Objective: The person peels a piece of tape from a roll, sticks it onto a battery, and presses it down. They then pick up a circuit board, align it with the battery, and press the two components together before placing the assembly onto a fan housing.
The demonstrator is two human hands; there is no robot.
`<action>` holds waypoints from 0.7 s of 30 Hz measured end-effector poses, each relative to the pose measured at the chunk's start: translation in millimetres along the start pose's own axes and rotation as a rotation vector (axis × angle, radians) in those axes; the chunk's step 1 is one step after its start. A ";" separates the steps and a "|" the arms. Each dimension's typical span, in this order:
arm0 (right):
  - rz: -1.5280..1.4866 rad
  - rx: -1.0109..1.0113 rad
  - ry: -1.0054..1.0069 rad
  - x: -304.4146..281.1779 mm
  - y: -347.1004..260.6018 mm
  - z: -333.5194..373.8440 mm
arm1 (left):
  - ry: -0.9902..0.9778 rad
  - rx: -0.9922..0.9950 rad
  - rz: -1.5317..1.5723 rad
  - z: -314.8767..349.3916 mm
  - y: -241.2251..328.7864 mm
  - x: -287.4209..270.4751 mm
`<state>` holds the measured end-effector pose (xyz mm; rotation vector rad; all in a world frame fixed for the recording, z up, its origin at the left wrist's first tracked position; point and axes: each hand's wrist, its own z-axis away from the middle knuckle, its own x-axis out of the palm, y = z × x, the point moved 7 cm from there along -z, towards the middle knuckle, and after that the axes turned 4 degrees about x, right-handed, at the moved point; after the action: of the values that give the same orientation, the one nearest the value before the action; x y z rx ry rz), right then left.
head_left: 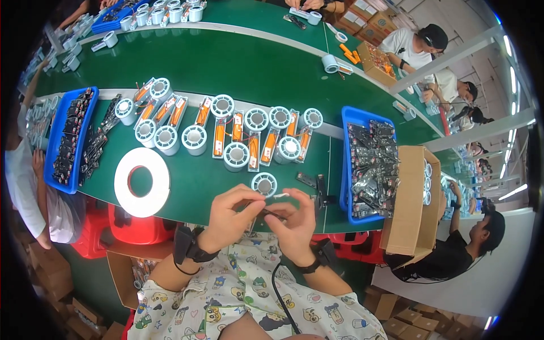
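My two hands meet just above the table's near edge, below a white ring-shaped housing. Thumb and forefinger of my left hand pinch one end of a small dark part. My right hand has curled fingers around the other end of it. A small white piece, possibly tape, shows at my right forefinger; what it sticks to is hidden. Ahead stand several white cylindrical housings with orange-wrapped batteries in their handles. A large white tape roll lies flat left of my hands.
Blue trays of dark circuit boards stand left and right. Loose boards lie beside the left tray. A cardboard box adjoins the right one. Black parts lie right of my hands. Co-workers sit around the green tables.
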<state>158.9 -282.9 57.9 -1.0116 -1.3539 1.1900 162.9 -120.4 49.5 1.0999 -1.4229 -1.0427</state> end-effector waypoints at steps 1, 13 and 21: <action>-0.036 0.019 0.019 -2.3 3.1 0.8 | 0.034 -0.006 0.019 2.3 -0.8 -1.7; -0.073 -0.028 0.083 -19.9 5.3 9.3 | -0.023 0.086 -0.272 26.3 9.5 -8.4; -0.046 0.020 0.058 1.4 0.4 19.3 | -0.143 0.501 -0.950 33.3 50.0 21.8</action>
<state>139.6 -283.9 58.0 -0.9888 -1.3106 1.1299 123.4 -129.5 98.8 2.2274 -1.2989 -1.4568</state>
